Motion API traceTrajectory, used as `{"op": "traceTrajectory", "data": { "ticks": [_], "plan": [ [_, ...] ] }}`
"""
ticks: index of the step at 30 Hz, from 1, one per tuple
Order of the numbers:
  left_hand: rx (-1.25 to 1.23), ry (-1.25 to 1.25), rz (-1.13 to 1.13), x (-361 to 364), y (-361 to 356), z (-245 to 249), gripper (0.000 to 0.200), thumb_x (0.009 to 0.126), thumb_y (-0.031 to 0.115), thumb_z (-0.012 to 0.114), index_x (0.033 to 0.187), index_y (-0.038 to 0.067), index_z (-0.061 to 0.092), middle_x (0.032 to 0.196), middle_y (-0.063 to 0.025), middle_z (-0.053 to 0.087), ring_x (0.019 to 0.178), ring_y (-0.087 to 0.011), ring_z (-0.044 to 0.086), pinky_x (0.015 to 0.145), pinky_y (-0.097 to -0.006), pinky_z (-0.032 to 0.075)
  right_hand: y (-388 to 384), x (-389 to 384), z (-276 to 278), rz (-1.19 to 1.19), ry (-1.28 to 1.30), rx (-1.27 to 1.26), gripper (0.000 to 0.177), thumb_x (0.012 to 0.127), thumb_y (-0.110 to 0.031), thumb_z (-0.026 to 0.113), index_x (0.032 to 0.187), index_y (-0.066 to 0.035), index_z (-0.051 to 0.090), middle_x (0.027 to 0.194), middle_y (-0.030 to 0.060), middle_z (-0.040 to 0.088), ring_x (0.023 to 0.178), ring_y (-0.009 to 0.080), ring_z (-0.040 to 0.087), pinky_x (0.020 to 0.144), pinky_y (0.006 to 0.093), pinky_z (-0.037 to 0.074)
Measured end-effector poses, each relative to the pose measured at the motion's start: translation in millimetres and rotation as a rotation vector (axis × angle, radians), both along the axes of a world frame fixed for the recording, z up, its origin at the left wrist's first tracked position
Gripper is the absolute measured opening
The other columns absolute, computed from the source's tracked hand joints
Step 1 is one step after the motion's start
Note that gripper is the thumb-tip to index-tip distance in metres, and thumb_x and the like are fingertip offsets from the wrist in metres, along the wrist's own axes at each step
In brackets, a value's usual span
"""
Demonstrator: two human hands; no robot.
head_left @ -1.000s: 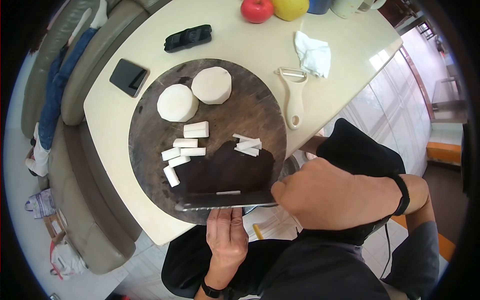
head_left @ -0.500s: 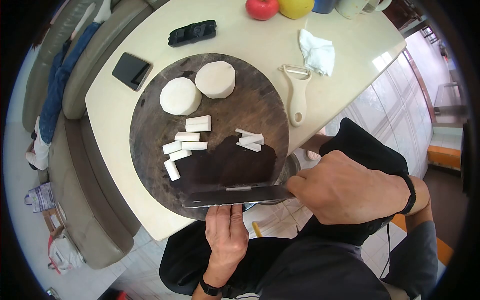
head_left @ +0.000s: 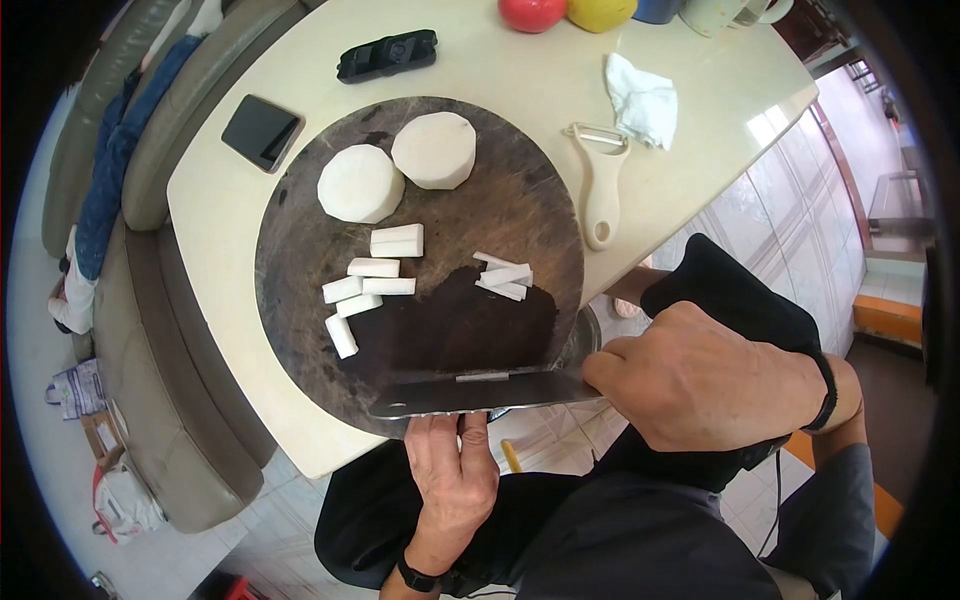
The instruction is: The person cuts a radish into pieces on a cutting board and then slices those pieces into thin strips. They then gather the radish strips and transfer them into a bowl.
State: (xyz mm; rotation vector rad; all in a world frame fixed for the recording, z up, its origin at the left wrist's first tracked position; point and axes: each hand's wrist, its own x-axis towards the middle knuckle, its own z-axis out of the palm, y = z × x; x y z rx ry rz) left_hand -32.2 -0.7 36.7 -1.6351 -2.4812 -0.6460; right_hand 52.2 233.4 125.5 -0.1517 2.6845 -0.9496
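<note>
My right hand is wrapped round the handle of a kitchen knife, its wide blade across the near edge of a round wooden cutting board. Just behind the blade, my left hand has its fingers bent and close together; the blade hides their tips and whatever they press on. A thin white strip shows along the blade's far side. Two thick peeled rounds of what looks like white radish lie at the back of the board. Several short white blocks sit at left, and thin cut sticks at right.
On the pale table are a phone, a black object, a peeler, a crumpled white cloth, a red fruit and a yellow one. A metal bowl is partly visible below the board's right edge.
The view has shifted slightly. The knife stays across the near edge of the board, with both hands in nearly the same places. The white pieces look unmoved on the board.
</note>
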Motion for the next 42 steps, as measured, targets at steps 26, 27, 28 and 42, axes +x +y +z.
{"op": "traceTrajectory", "data": {
  "ticks": [26,27,28,42],
  "plan": [
    [0.053,-0.028,-0.035,-1.8,-0.9,-1.2,0.027,0.072,-0.017,0.06,0.099,-0.013,0.061,0.103,-0.0269,0.059,0.09,-0.0409,0.059,0.079,-0.0482,0.048,-10.8,-2.7,4.6,0.07,-0.056,0.083,0.011,0.066,-0.006,0.065,0.071,0.004,0.061,0.063,0.0163,0.06,0.061,0.0318,0.065,0.052,0.0384,0.048],
    [0.054,-0.03,-0.035,-1.3,-1.3,-2.0,0.027,0.072,-0.017,0.06,0.099,-0.013,0.061,0.103,-0.0269,0.059,0.09,-0.0409,0.059,0.079,-0.0482,0.048,-13.0,-3.4,3.8,0.075,-0.038,0.082,0.01,0.067,-0.006,0.066,0.07,0.002,0.062,0.066,0.0159,0.061,0.062,0.0314,0.065,0.052,0.0379,0.048],
    [0.066,-0.035,-0.038,-1.2,-1.6,-3.2,0.028,0.072,-0.017,0.06,0.099,-0.012,0.061,0.103,-0.0268,0.059,0.089,-0.0412,0.059,0.079,-0.0479,0.048,-15.3,-5.5,2.4,0.074,-0.039,0.084,0.01,0.067,-0.006,0.066,0.07,0.002,0.062,0.066,0.0159,0.061,0.062,0.0314,0.065,0.052,0.0379,0.048],
    [0.233,-0.277,0.176,-2.2,-0.5,16.7,0.026,0.073,-0.012,0.062,0.098,-0.006,0.065,0.097,-0.0188,0.061,0.089,-0.0341,0.061,0.077,-0.0384,0.05,-33.2,6.2,-11.1,-0.049,0.028,0.184,0.013,0.069,-0.007,0.065,0.081,-0.001,0.066,0.07,0.0156,0.064,0.07,0.0315,0.067,0.061,0.0391,0.052]
  ]
}}
